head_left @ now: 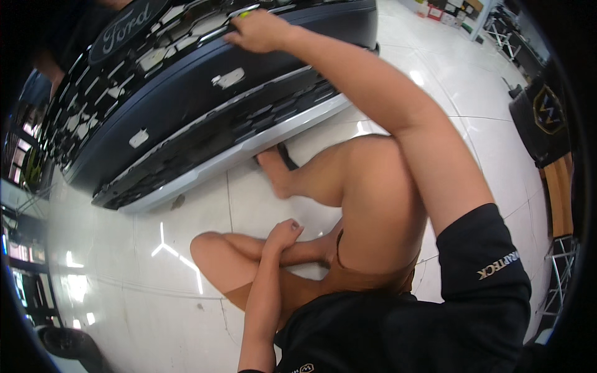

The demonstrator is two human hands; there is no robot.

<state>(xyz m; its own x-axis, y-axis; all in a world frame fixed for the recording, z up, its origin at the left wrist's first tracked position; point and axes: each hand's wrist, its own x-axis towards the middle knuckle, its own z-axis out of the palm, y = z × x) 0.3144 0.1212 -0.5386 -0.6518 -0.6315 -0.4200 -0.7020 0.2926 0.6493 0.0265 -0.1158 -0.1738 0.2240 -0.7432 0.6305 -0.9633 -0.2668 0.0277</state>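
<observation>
A dark car front bumper [186, 93] with a honeycomb grille [134, 68] and a pale silver lower trim [205, 171] stands on the floor in front of me. My right hand [260, 31] reaches to the grille's upper right part. Its fingers are closed round a small thing with a yellow-green end [244, 13], mostly hidden by the hand. My left hand [285, 236] lies low over my folded leg, away from the bumper, with its fingers curled in. What it holds, if anything, is hidden. Two white patches [229, 78] mark openings in the bumper's face.
Another person's arm [53, 71] shows, blurred, beyond the bumper at the far left. White glossy floor tiles [137, 248] surround me. A black case [544, 115] and a wooden piece [558, 193] stand at the right. Boxes and bottles [444, 12] sit at the back right.
</observation>
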